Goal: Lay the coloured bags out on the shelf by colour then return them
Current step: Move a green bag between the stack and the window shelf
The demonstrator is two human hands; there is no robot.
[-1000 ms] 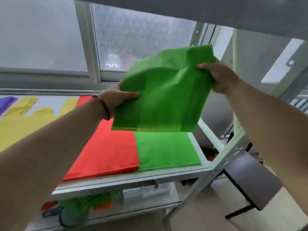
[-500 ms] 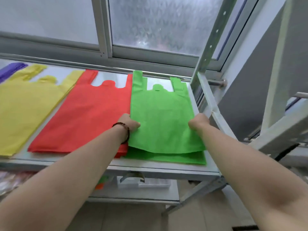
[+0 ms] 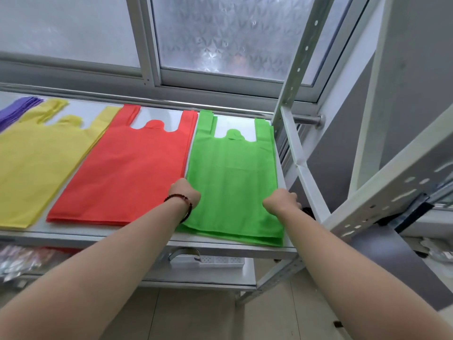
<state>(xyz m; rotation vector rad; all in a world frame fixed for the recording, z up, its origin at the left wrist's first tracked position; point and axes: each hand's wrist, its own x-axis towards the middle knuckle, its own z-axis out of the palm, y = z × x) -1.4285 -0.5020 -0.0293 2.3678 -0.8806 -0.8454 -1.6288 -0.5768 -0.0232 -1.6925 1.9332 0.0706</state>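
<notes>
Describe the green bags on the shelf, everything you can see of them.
The green bags are a flat stack of vest-style bags in matte, cloth-like material, with two handle straps and a small tab pointing at the window. They lie at the right end of the shelf, beside the red bags. Lower layers stick out at the near edge. The left hand and right hand hold the top bag's sides.

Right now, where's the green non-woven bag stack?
Head view: the green non-woven bag stack lies at the shelf's right end, beside the red bag stack, with both hands at its sides.
</notes>
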